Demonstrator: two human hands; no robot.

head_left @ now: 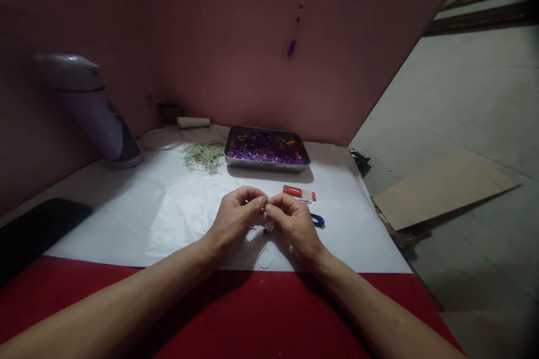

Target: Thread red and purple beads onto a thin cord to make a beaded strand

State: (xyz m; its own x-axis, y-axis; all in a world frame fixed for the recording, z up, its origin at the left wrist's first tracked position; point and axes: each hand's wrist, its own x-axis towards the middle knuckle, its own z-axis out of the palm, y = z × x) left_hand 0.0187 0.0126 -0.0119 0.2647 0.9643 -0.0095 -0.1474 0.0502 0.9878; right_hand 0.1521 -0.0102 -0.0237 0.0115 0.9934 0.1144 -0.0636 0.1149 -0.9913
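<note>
Over the white sheet, my left hand (238, 212) and my right hand (293, 222) meet at the fingertips, both pinched closed. A small red bead (261, 211) shows just under the fingertips, and a clear and dark beaded piece (268, 228) hangs below it between the hands. Thin pale thread (265, 258) curls on the sheet beneath. What exactly each pinch holds is too small to tell. Beyond the hands lies a red and clear packet (298, 193). A blue-handled tool (318, 220) lies beside my right hand, partly hidden by it.
A metal tray (269, 166) of purple beads stands at the back, with a tangle of green threads (205, 157) to its left. Farther left are a white roll (193, 122) and a purple bottle (99, 115). A black object (46, 224) lies at the left edge.
</note>
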